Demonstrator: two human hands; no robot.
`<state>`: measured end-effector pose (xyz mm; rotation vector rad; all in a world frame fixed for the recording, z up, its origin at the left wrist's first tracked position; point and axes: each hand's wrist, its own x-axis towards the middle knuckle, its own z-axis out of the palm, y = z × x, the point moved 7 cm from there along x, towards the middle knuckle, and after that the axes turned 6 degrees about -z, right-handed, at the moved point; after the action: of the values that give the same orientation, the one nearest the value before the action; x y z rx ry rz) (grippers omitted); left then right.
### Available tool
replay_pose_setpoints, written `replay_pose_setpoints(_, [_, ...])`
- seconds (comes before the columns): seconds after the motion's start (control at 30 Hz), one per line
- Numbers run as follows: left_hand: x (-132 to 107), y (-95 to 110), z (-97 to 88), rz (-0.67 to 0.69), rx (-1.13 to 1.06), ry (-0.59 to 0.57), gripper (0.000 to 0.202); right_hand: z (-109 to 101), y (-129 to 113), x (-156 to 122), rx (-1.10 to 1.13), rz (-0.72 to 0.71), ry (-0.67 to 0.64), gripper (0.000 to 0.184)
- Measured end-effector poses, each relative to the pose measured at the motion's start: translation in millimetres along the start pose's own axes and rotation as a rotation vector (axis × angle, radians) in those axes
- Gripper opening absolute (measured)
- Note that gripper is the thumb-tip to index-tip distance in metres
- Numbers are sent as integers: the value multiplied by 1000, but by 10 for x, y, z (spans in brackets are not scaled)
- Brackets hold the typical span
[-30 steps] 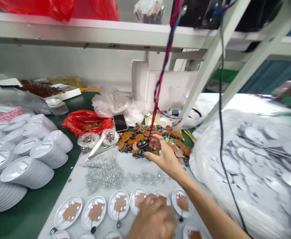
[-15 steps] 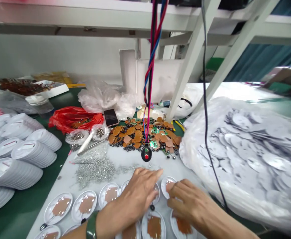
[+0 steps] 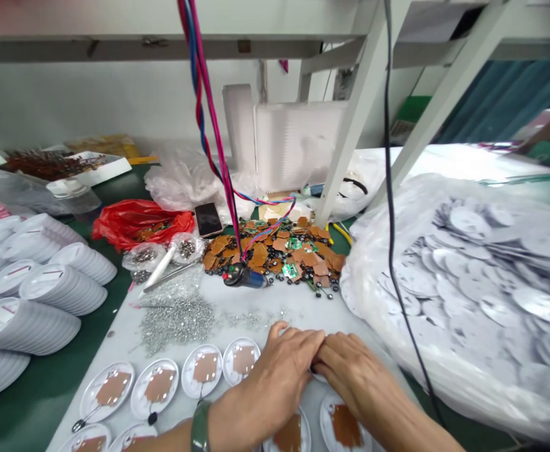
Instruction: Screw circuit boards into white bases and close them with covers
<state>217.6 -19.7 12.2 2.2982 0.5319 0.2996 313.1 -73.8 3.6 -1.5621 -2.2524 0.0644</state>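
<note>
My left hand (image 3: pixel 282 367) and my right hand (image 3: pixel 353 367) meet over one white round plastic cover (image 3: pixel 321 378), mostly hidden under them. Both hands are closed, fingertips pointing inward and down; a small dark part shows between them, but what they pinch is hidden. Below them, white covers with brown circuit boards (image 3: pixel 345 425) lie on the board. More such covers (image 3: pixel 206 369) line up to the left, some with a small black round part (image 3: pixel 152 417) on wires. Beyond the hands, a small dark motor-like tool (image 3: pixel 244 276) hangs from twisted red, blue and black wires.
Loose silver screws (image 3: pixel 178 320) are heaped at the left. Behind lie piled brown circuit boards (image 3: pixel 260 254), a phone (image 3: pixel 208 220) and a red bag (image 3: pixel 138 220). Stacked white covers (image 3: pixel 25 323) stand far left; a plastic bag of white discs (image 3: pixel 468 301) fills the right. A black cable (image 3: pixel 390 238) hangs down.
The hanging tool has swung left and turned sideways. My right hand has shifted up and left, my left hand slightly right, so that they now touch over the cover.
</note>
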Motion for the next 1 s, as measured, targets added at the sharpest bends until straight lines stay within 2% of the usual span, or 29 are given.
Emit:
replay_pose_setpoints(0.1, [35, -25, 35, -31, -10, -7, 46, 18, 20, 16, 20, 43, -11, 18])
replay_pose_setpoints(0.17, [58, -32, 33, -56, -16, -22, 34, -22, 26, 27, 51, 57, -13, 16])
replay_pose_setpoints(0.23, [68, -29, 20, -63, -19, -29, 30, -81, 25, 30, 80, 62, -1, 16])
replay_pose_setpoints(0.4, [52, -47, 12, -66, -18, -22, 41, -143, -55, -17, 62, -29, 101, 12])
replay_pose_setpoints(0.57, [31, -32, 1, -53, 0, -22, 56, -102, -136, -107, 47, -162, 167, 21])
replay_pose_setpoints(0.77, [20, 45, -80, -54, -13, -11, 50, -145, -33, -111, 114, -33, 150, 7])
replay_pose_setpoints(0.87, [27, 78, -115, -60, -15, -5, 43, -113, 10, -49, 122, 11, 115, 11])
replay_pose_setpoints(1.0, [29, 96, -142, -62, -15, -12, 43, -67, -8, 15, 145, -8, 65, 18])
